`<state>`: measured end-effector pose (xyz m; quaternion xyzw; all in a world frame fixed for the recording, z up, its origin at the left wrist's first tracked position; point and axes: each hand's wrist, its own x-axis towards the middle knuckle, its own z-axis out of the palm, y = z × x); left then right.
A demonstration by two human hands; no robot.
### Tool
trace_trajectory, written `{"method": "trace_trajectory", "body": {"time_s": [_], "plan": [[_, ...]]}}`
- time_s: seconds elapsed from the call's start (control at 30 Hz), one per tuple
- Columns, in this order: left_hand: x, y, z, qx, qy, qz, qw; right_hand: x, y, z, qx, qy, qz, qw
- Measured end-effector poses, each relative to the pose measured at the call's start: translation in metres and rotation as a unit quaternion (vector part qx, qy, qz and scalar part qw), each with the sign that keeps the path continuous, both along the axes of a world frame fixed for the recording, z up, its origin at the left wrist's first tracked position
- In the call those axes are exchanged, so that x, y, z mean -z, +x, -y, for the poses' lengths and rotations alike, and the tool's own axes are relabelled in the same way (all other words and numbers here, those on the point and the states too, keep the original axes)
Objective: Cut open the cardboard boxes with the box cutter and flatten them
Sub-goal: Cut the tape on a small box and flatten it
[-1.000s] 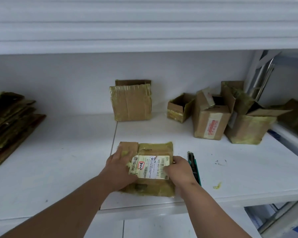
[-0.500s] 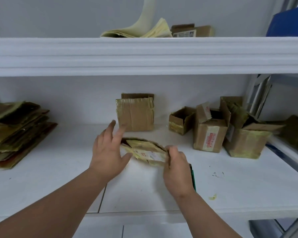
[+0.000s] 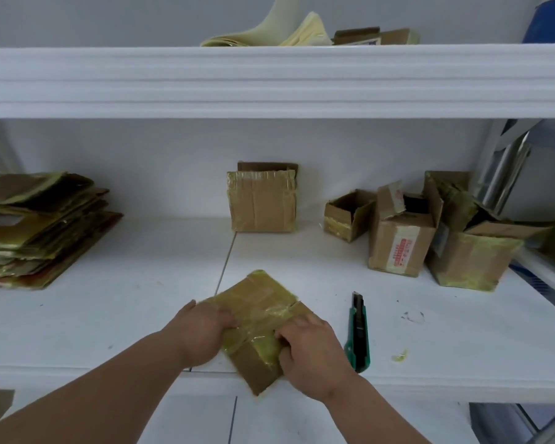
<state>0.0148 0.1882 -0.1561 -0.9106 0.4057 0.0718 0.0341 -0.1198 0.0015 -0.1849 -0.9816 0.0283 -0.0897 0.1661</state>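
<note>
I see both hands on a flattened box (image 3: 259,310) lying at the front edge of the white shelf (image 3: 109,315), turned corner-on so that its near corner overhangs the lip. The box is wrapped in yellowish tape, plain side up. My left hand (image 3: 202,333) rests on its left part, fingers curled down over the cardboard, gripping it. My right hand (image 3: 311,350) covers the near right part, fingers bent onto the taped surface and thumb at the edge, also gripping it.

The cutter (image 3: 359,334), green-handled, lies flat on the shelf just right of the right hand, blade end pointing toward the back wall; neither hand touches it. A scrap of yellow tape (image 3: 399,356) lies to its right.

At the far left stands a stack (image 3: 36,229) of flattened boxes. Against the back wall, centre, a taped box (image 3: 262,203) stands upright. To the right are three boxes with flaps open: a small one (image 3: 348,216), tipped with its opening facing left and up; a taller one (image 3: 401,238) with a red-printed label; and a wide one (image 3: 474,257), touching the taller one.

On the upper shelf (image 3: 269,81) I note curled pale sheets (image 3: 276,32) and another flat box (image 3: 375,36) beside them.
</note>
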Motion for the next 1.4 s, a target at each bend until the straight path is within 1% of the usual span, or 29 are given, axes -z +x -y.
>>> {"method": "trace_trajectory", "body": {"time_s": [0.03, 0.07, 0.1, 0.13, 0.2, 0.23, 0.4, 0.5, 0.57, 0.63, 0.73, 0.8, 0.87, 0.93, 1.03, 1.13, 1.23, 1.3, 1.4], "plan": [[0.006, 0.001, 0.003, -0.013, -0.030, -0.001, 0.999, 0.004, 0.002, -0.001, 0.002, -0.008, 0.012, 1.000], [0.010, -0.001, 0.006, -0.029, -0.049, -0.022, 0.998, 0.009, 0.003, -0.002, -0.004, -0.023, 0.002, 1.000], [0.015, -0.004, 0.009, -0.046, -0.043, -0.052, 0.997, 0.013, 0.005, -0.004, -0.014, -0.040, -0.025, 0.999], [0.021, -0.006, 0.012, -0.050, -0.016, -0.070, 0.996, 0.017, 0.006, -0.005, -0.020, -0.050, -0.061, 0.997], [0.024, -0.012, 0.016, -0.048, 0.044, -0.072, 0.995, 0.019, 0.007, -0.004, -0.016, -0.054, -0.106, 0.993], [0.022, -0.013, 0.016, -0.044, 0.058, -0.070, 0.995, 0.018, 0.009, -0.003, -0.013, -0.054, -0.116, 0.992], [0.015, -0.002, 0.016, -0.057, 0.059, -0.120, 0.989, 0.009, 0.012, 0.003, -0.038, -0.064, -0.206, 0.976], [0.015, 0.001, 0.015, -0.067, 0.043, -0.138, 0.987, 0.011, 0.011, 0.004, -0.053, -0.058, -0.217, 0.973], [0.014, 0.006, 0.015, -0.072, 0.029, -0.156, 0.985, 0.012, 0.009, 0.002, -0.060, -0.063, -0.187, 0.978], [0.011, 0.008, 0.015, -0.074, 0.021, -0.158, 0.984, 0.013, 0.008, -0.001, -0.059, -0.058, -0.139, 0.987], [0.008, 0.006, 0.015, -0.081, -0.021, -0.132, 0.988, 0.008, 0.007, -0.009, -0.057, -0.058, -0.102, 0.991], [0.003, 0.004, 0.012, -0.091, -0.066, -0.108, 0.988, -0.003, 0.006, -0.012, -0.050, -0.045, -0.081, 0.994], [-0.005, 0.004, 0.009, -0.104, -0.153, -0.084, 0.979, -0.018, 0.006, -0.016, -0.041, -0.007, -0.059, 0.997], [-0.014, 0.005, 0.008, -0.128, -0.243, -0.043, 0.960, -0.028, 0.009, -0.020, -0.030, 0.045, -0.027, 0.998], [-0.028, 0.004, 0.004, -0.148, -0.327, 0.032, 0.933, -0.034, 0.015, -0.033, 0.004, 0.125, 0.017, 0.992], [-0.039, 0.007, -0.010, -0.147, -0.367, 0.046, 0.917, -0.040, 0.022, -0.054, 0.029, 0.193, 0.043, 0.980], [-0.049, 0.011, -0.032, -0.133, -0.375, 0.083, 0.913, -0.041, 0.031, -0.078, 0.053, 0.238, 0.087, 0.966], [-0.058, 0.017, -0.057, -0.124, -0.388, 0.115, 0.906, -0.045, 0.042, -0.104, 0.060, 0.270, 0.115, 0.954], [-0.073, 0.029, -0.102, -0.132, -0.420, 0.157, 0.884, -0.050, 0.063, -0.148, 0.063, 0.296, 0.126, 0.945]]}}
